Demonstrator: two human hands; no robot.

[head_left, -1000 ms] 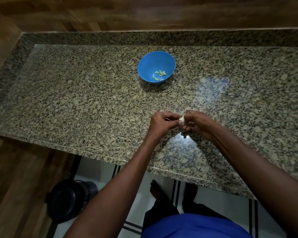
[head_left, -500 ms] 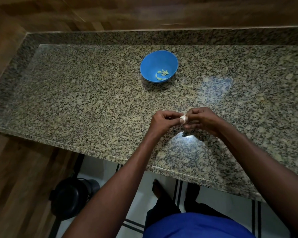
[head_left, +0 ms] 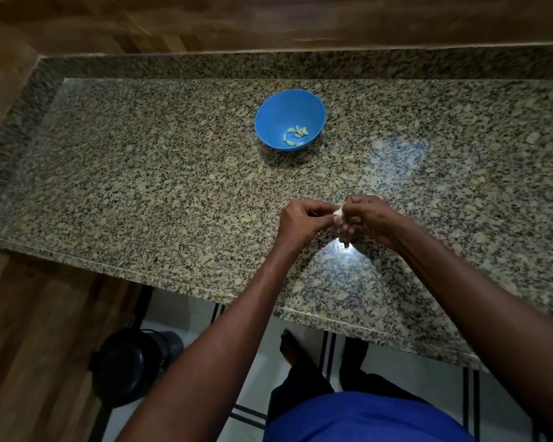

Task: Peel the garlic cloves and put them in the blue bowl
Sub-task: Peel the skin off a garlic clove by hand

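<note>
Both hands stayed near the counter's [head_left: 141,193] front edge as a second before, left hand [head_left: 304,220] and right hand [head_left: 369,218] fingers curled, pinching one garlic clove [head_left: 338,213] (long axis unclear), peeled cloves [head_left: 296,135] lay in blue bowl [head_left: 276,122] toward the back edge.

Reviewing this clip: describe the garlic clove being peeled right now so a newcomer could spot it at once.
Start at the speckled granite countertop and find the two hands meeting near its front edge, well in front of the blue bowl. The garlic clove is the small whitish piece pinched between the left hand and right hand. Unlike the yellowish peeled cloves in the bowl, it is held above the counter.
</note>
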